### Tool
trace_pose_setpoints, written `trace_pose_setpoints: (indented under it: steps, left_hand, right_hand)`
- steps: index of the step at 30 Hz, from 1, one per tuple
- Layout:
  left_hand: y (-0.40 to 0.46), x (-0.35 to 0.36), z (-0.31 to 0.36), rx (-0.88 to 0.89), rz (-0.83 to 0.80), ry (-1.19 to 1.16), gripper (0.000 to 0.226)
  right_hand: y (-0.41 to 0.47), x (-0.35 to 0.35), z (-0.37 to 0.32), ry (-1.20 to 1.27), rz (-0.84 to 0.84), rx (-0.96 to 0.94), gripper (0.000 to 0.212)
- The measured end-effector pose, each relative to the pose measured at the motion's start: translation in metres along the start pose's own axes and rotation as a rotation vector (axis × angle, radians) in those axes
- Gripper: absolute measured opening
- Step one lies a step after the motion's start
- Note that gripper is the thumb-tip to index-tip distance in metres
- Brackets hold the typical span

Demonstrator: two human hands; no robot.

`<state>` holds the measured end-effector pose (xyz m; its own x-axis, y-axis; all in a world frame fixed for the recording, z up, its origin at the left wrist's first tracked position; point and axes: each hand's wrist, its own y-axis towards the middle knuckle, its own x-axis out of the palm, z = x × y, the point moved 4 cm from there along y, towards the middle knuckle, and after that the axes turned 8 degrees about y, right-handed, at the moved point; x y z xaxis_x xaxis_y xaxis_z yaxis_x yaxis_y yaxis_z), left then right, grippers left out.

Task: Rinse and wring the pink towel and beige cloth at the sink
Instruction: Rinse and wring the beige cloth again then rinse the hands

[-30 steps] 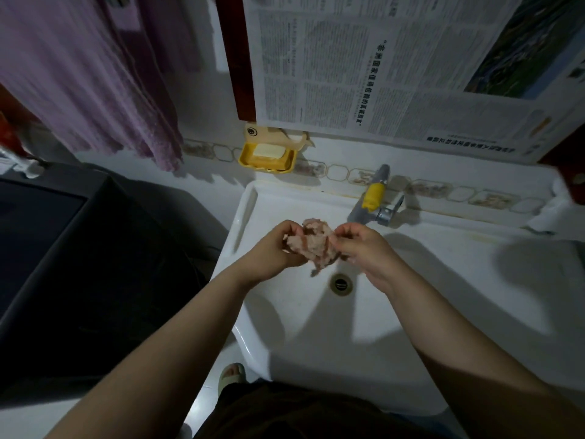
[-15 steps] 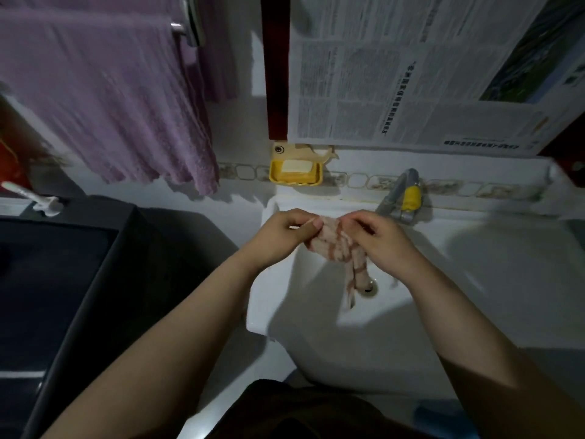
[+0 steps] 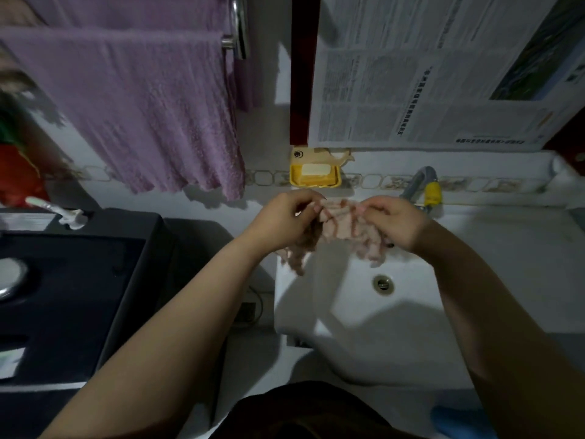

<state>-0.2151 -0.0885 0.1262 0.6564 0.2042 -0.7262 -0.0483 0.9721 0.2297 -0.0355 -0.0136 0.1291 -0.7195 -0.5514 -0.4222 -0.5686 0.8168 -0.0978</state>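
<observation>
On the far wall I see a yellow plastic soap dish [image 3: 315, 175] holding a pale bar, with printed newspaper sheets [image 3: 427, 74] pasted above to the right. A dark appliance top [image 3: 69, 299] fills my left.

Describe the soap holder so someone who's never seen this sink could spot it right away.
Start at the white sink and look up to the tiled wall behind its back left corner. The soap holder hangs there, below the newspaper and left of the tap. It is the only bright yellow tray, holding a pale soap bar.
</observation>
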Motion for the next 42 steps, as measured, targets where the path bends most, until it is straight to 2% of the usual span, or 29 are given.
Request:
trace_pose_setpoints:
  steps: [2, 3, 5, 6, 8, 9, 10, 12, 13, 14, 16, 17, 19, 21, 23, 25, 28, 31, 33, 35, 36, 38, 40, 42]
  left_hand:
    - [0.002, -0.004, 0.0, -0.071, -0.016, -0.141, 0.017]
    - [0.003, -0.006, -0.002, -0.117, -0.018, -0.243, 0.017]
    - [0.003, -0.01, -0.004, -0.233, -0.011, -0.462, 0.022]
    - [0.003, -0.012, -0.006, -0.291, -0.021, -0.563, 0.024]
    - [0.001, -0.012, -0.01, -0.374, -0.084, -0.71, 0.02]
    - [-0.002, -0.011, -0.011, -0.397, -0.119, -0.719, 0.016]
    - [-0.004, -0.01, -0.012, -0.406, -0.155, -0.675, 0.015]
    - [-0.008, -0.008, -0.014, -0.388, -0.191, -0.434, 0.03]
    - [-0.009, -0.008, -0.012, -0.358, -0.136, -0.321, 0.033]
    - [-0.011, -0.011, -0.009, -0.333, -0.01, -0.27, 0.029]
    - [-0.02, -0.021, -0.004, -0.286, 0.242, -0.386, 0.011]
    - [-0.025, -0.024, -0.002, -0.253, 0.273, -0.475, 0.009]
    - [-0.034, -0.031, -0.003, -0.208, 0.235, -0.529, 0.019]
    - [-0.041, -0.046, -0.011, -0.229, 0.231, -0.544, 0.026]
    - [-0.045, -0.064, -0.022, -0.272, 0.242, -0.614, 0.015]
    - [-0.048, -0.086, -0.037, -0.312, 0.236, -0.584, 0.01]
    - [-0.054, -0.118, -0.057, -0.301, 0.205, -0.56, 0.005]
    - [-0.056, -0.141, -0.066, -0.192, 0.154, -0.592, 0.03]
    - [-0.058, -0.157, -0.077, -0.179, 0.178, -0.566, 0.034]
    - [-0.064, -0.176, -0.093, -0.209, 0.176, -0.542, 0.023]
    - [-0.066, -0.185, -0.102, -0.214, 0.162, -0.522, 0.014]
    - [-0.071, -0.208, -0.116, -0.207, 0.188, -0.371, 0.004]
    - [-0.076, -0.234, -0.13, -0.223, 0.303, -0.142, 0.011]
    - [-0.083, -0.257, -0.146, -0.294, 0.411, -0.104, 0.02]
  right_hand:
    - [0.003, -0.006, -0.008, -0.036, -0.004, -0.003, 0.023]
    - [0.004, -0.009, -0.01, -0.09, -0.053, 0.016, 0.036]
    - [0.001, -0.012, -0.013, -0.155, -0.23, 0.095, 0.056]
    - [0.0, -0.012, -0.014, -0.133, -0.316, 0.106, 0.05]
    - [0.003, -0.012, -0.016, 0.145, -0.387, 0.074, 0.022]
    - [0.007, -0.013, -0.016, 0.357, -0.342, 0.084, 0.022]
    - [0.011, -0.012, -0.017, 0.53, -0.281, 0.099, 0.03]
    - [0.018, -0.003, -0.021, 0.63, -0.171, 0.089, 0.032]
    - [0.02, 0.006, -0.025, 0.598, -0.143, 0.078, 0.031]
    - [0.021, 0.017, -0.03, 0.569, -0.125, 0.076, 0.033]
    - [0.023, 0.04, -0.043, 0.584, -0.136, 0.085, 0.044]
    - [0.024, 0.05, -0.051, 0.633, -0.178, 0.09, 0.048]
    - [0.024, 0.067, -0.067, 0.701, -0.31, 0.072, 0.048]
    - [0.027, 0.081, -0.081, 0.642, -0.388, 0.045, 0.043]
    - [0.034, 0.089, -0.092, 0.493, -0.307, 0.005, 0.043]
    - [0.045, 0.096, -0.105, 0.363, -0.18, -0.043, 0.043]
    - [0.055, 0.12, -0.125, 0.352, -0.15, -0.093, 0.044]
    - [0.06, 0.153, -0.147, 0.304, -0.22, -0.17, 0.058]
    - [0.064, 0.171, -0.162, 0.292, -0.256, -0.232, 0.05]
    - [0.068, 0.183, -0.176, 0.329, -0.308, -0.278, 0.029]
    - [0.07, 0.188, -0.182, 0.302, -0.344, -0.291, 0.02]
    - [0.076, 0.197, -0.191, 0.109, -0.381, -0.297, 0.021]
    - [0.082, 0.202, -0.197, -0.134, -0.37, -0.271, 0.024]
    - [0.084, 0.207, -0.209, -0.111, -0.362, -0.291, 0.016]
